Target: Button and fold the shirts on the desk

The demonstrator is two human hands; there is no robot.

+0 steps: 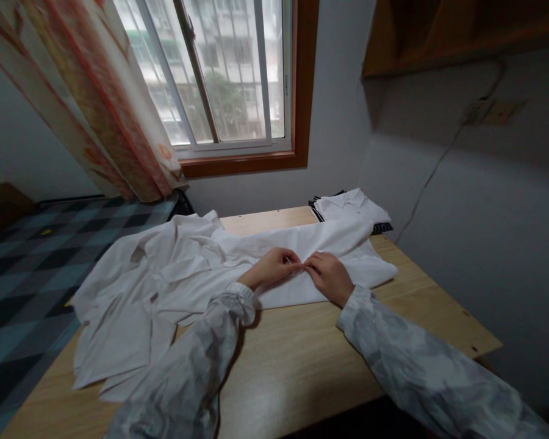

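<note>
A white shirt (183,268) lies spread across the wooden table, its collar and sleeves bunched toward the left and its body stretched to the right. Over the middle of the shirt's body, my left hand (279,266) pinches the fabric between thumb and fingers. My right hand (328,275) meets it there, fingertips pinched on the same spot of cloth. The fingertips of both hands nearly touch. Whether a button sits between them is too small to make out.
Folded clothes (352,206), white over black striped, are stacked at the table's (293,360) far right corner. A checkered bed (22,274) adjoins on the left. Behind are a curtain (96,91) and a window (229,79). A shelf (439,36) and a hanging cord (427,183) are at right.
</note>
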